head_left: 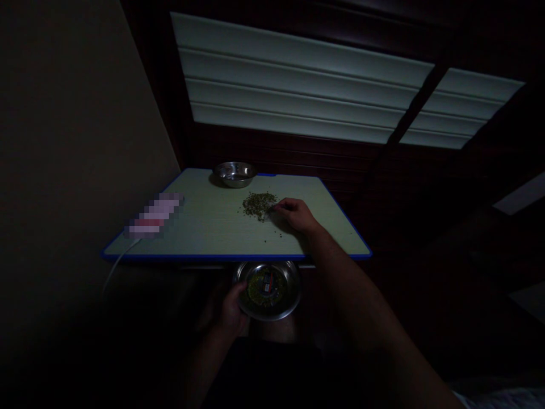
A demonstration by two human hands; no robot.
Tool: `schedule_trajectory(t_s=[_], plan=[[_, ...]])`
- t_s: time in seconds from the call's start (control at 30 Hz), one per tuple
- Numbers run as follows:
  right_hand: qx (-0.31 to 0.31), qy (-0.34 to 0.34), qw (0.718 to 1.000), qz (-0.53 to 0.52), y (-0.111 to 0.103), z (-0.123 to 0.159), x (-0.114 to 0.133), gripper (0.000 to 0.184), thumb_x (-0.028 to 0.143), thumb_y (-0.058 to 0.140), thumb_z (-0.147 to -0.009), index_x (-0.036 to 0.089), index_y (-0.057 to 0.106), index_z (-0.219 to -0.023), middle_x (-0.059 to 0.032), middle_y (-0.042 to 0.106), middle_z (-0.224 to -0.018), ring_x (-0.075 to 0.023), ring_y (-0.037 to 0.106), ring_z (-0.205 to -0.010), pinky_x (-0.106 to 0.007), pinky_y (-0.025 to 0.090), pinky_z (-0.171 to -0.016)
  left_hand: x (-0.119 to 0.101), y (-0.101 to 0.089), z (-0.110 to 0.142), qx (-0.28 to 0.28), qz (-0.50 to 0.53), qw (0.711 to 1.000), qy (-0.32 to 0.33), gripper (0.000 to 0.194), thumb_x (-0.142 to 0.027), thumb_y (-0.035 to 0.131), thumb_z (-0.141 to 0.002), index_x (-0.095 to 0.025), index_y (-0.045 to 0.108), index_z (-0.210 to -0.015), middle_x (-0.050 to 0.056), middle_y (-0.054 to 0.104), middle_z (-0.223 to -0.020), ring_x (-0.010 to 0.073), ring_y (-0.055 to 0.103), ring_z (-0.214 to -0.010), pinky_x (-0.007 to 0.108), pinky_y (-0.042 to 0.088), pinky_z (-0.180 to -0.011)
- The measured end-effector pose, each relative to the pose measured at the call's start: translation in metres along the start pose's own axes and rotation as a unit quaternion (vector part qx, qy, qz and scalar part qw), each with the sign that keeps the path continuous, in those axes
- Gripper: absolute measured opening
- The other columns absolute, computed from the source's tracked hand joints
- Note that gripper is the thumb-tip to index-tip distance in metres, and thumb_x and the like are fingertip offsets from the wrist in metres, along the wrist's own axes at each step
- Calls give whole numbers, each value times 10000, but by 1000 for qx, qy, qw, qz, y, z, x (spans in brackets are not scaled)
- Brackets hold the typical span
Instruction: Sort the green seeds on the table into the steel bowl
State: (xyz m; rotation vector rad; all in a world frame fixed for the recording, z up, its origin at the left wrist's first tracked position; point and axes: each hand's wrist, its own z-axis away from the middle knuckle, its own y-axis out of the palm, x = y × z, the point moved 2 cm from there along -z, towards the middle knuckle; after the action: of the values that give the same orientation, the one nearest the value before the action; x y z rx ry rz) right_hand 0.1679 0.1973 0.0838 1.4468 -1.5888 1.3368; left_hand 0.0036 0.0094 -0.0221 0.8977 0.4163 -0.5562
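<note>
the right hand (298,215) reaches over the pale, blue-edged desk (204,227), its fingertips at the right side of a loose pile of small greenish-brown seeds (255,203). its grip is bent down toward the seeds, but it is too dark to tell whether the fingers are together or apart, or whether anything is between them. the seeds lie spread on the middle of the desk, with a few strays nearer the front edge.

the left hand (233,309) is below that edge, its grip clamped on the left side of a shiny metal basin (293,279), thumb over the rim. green stuff lies in the basin, with a small dark label (267,282) showing in its middle.

a metal bowl (238,183) stands upright near the back edge of the desk, behind the seeds and a little to the left. at the left edge lies a blurred-out pink thing (154,217), a pale cable (111,275) hanging from it. pale slatted panels (298,79) rise beyond the desk.
</note>
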Motion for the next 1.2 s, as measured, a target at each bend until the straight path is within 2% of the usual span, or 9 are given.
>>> schedule_trajectory(t_s=[0.4,0.6,0.9,1.07,1.2], plan=[[19,20,1000,4,-1,4,6,196,369,713,-668,178,698,-708,-34,699,-725,-170,604,-717,-323,481,-731,-2,1,2,3,-1,1000,-2,121,-181,634,-672,-131,737,-713,98,753,-672,313,740,-876,392,597,-801],[55,48,997,-21,0,6,9,179,308,736,-583,171,706,-694,-27,701,-717,-163,605,-694,-308,470,-714,-3,2,4,-4,10,1000,-10,108,-171,630,-669,-142,731,-696,94,750,-663,313,741,-868,396,595,-811],[-12,18,999,33,0,1,2,154,343,679,-670,190,680,-681,-13,679,-685,-164,583,-691,-317,463,-721,-1,1,2,-6,18,1000,-5,113,-168,641,-650,-147,726,-722,97,752,-673,338,726,-946,419,586,-842],[-47,8,996,75,-2,0,-3,165,359,651,-709,196,678,-703,-11,680,-685,-159,575,-679,-308,455,-706,-2,1,2,-1,11,1000,1,109,-171,634,-668,-145,726,-720,94,761,-698,313,735,-909,398,589,-835],[-45,-18,996,73,-1,0,-2,192,369,633,-722,182,677,-718,-18,680,-705,-161,584,-695,-308,452,-721,-2,1,3,-12,1,1000,-1,102,-168,628,-681,-147,727,-700,84,743,-647,301,740,-865,384,590,-821]])
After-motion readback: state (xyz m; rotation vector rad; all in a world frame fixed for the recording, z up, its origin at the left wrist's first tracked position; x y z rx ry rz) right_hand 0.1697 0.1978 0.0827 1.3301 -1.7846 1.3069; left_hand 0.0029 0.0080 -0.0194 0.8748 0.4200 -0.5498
